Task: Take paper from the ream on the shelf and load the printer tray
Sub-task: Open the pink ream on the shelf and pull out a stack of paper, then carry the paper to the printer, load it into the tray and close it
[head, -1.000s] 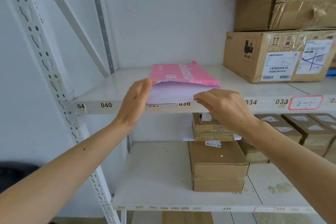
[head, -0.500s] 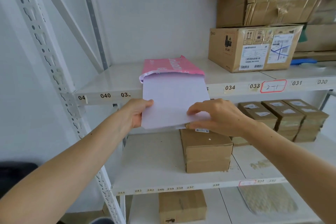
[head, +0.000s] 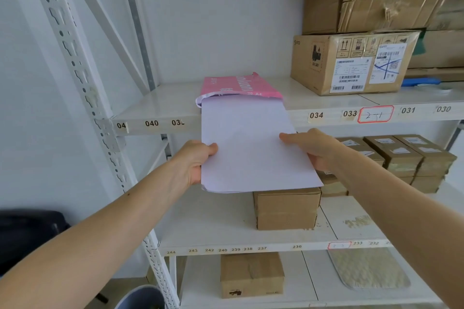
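Observation:
A pink ream wrapper (head: 238, 86) lies open on the upper white shelf (head: 160, 105), its torn mouth facing me. A thin stack of white paper (head: 251, 148) sticks far out of it, past the shelf's front edge, its far end still at the wrapper's mouth. My left hand (head: 193, 163) grips the stack's left edge, thumb on top. My right hand (head: 313, 148) holds the right edge, fingers on top. The printer is not in view.
Brown cartons (head: 351, 63) are stacked on the upper shelf at the right. A carton (head: 286, 208) sits on the middle shelf just below the paper, with several small boxes (head: 401, 158) further right. The perforated shelf post (head: 75, 70) stands at the left.
Both hands went from the ream's mouth to drawing the paper stack out towards me. The stack now hangs well beyond the shelf edge and lower than before.

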`<action>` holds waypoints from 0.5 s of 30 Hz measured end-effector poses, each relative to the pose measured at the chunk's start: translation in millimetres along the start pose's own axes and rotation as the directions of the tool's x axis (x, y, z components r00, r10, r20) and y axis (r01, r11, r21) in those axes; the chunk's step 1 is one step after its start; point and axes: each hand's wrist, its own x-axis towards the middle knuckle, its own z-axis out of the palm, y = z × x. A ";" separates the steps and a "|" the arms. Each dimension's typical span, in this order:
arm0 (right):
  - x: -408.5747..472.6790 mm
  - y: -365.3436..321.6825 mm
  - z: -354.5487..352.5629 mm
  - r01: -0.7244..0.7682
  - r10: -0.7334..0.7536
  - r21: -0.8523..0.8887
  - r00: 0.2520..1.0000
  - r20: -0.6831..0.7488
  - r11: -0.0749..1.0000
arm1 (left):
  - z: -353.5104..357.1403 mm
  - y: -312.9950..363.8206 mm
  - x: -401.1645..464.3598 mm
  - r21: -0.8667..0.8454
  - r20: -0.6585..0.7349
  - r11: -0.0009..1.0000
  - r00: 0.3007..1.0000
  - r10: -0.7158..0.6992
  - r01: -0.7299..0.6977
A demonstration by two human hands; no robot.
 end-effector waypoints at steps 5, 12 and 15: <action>-10.8 12.2 -0.5 0.077 -0.090 -0.200 0.994 -0.057 0.977 | 18.6 -14.1 -17.6 -0.055 -0.023 0.997 0.999 0.044 -0.045; -40.1 24.6 -3.8 0.233 -0.418 -0.649 0.897 -0.145 0.724 | 63.3 -57.7 -49.2 -0.129 -0.181 0.985 0.979 0.094 -0.118; -49.1 34.5 -13.0 0.271 -0.501 -0.700 0.854 -0.143 0.661 | 81.0 -70.2 -55.0 -0.117 -0.197 0.979 0.970 0.140 -0.165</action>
